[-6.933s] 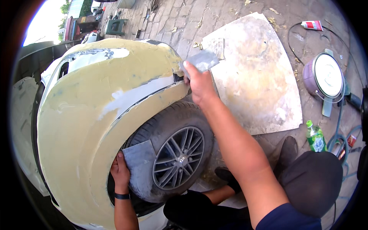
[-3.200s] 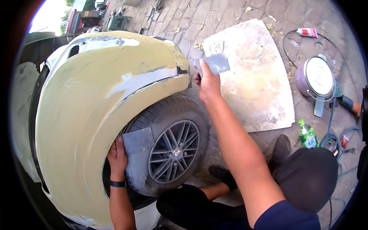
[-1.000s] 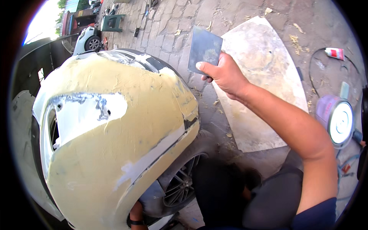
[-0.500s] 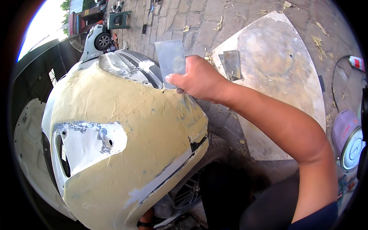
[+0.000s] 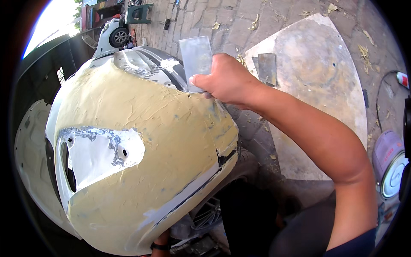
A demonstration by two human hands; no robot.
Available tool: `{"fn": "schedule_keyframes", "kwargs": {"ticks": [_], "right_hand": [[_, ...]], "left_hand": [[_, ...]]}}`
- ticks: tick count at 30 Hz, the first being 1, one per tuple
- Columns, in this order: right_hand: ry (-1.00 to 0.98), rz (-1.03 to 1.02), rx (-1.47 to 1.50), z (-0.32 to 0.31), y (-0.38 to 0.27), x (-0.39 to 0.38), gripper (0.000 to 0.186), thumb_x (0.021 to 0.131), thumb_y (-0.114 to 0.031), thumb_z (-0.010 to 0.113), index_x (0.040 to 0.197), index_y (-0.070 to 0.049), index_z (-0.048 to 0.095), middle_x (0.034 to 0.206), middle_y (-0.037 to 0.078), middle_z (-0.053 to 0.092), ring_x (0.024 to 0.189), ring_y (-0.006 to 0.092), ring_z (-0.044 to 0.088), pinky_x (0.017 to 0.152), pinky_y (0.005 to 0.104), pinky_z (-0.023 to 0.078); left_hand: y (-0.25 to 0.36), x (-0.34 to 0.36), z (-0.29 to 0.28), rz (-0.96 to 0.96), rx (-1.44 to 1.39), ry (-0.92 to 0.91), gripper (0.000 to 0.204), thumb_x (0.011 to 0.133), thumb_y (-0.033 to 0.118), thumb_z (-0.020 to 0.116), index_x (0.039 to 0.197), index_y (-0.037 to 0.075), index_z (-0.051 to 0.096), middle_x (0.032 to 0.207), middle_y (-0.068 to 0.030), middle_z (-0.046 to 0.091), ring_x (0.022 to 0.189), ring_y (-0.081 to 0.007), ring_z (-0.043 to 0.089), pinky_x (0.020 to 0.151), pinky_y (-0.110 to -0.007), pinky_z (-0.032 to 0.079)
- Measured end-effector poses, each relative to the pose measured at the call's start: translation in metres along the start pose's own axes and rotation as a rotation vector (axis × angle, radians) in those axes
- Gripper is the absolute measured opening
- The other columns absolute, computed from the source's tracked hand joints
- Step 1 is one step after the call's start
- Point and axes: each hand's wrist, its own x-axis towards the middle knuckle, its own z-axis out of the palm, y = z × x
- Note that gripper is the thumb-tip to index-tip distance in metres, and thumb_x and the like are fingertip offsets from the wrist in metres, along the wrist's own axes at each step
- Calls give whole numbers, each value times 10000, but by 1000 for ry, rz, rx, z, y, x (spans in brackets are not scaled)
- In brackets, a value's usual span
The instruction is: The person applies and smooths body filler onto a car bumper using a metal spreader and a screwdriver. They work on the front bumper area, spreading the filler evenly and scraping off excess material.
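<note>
My right hand [image 5: 224, 79] grips a thin, flat grey metal spreader [image 5: 195, 58], its thumb across the lower part, held upright at the far top edge of the car body panel [image 5: 111, 192], which is coated with cream filler around a bare white recess [image 5: 96, 158] with blue-grey edges. My left hand [image 5: 162, 237] is at the bottom edge by the wheel arch, only wrist and dark band showing; its fingers are hidden under the panel. The wheel [image 5: 207, 214] is partly hidden below. Two small metal plates [image 5: 266, 68] lie on a pale sheet [image 5: 312, 124] beside the car.
A lidded tin [image 5: 389, 162], red-and-white tube [image 5: 401, 79] and cable are at the right. A loose white panel [image 5: 30, 145] and dark body part stand left. Behind are another car [image 5: 112, 34], a green stool [image 5: 136, 13] and brick paving. My dark-clad legs [image 5: 252, 222] are below.
My right hand with the spreader has moved from over the sheet to the panel's top edge, shifting slightly in the last half second. My view has swung over the panel, hiding my left hand's fingers.
</note>
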Motion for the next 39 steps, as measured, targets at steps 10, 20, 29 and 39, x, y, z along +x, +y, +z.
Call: {"fn": "schedule_keyframes", "kwargs": {"ticks": [10,20,29,39], "right_hand": [[-69,34,448,6,18,2,168,915,-106,665,881,59,672,808,93,673,617,136,598,566,317,476],[31,-79,406,18,32,2,212,918,-145,667,851,56,653,774,92,657,620,147,604,546,352,476],[76,-141,364,24,40,9,283,886,-164,671,771,86,606,661,158,634,568,196,621,505,404,464],[58,-1,417,19,29,4,269,916,-156,647,945,108,605,763,163,678,590,206,636,451,395,432]], "left_hand": [[69,41,-39,166,45,103,286,1061,139,537,1264,0,682,1179,-198,719,1083,-357,671,975,-453,513],[38,29,-25,-96,-138,-196,443,1077,313,523,1431,48,548,1438,-132,577,1312,-310,516,1128,-452,382],[46,31,-28,-1,-206,-40,349,1074,221,540,1336,4,619,1312,-158,652,1184,-303,596,1052,-416,455],[54,43,-31,96,-172,23,324,1083,176,517,1298,-30,643,1255,-194,687,1123,-328,637,1020,-427,487]]}}
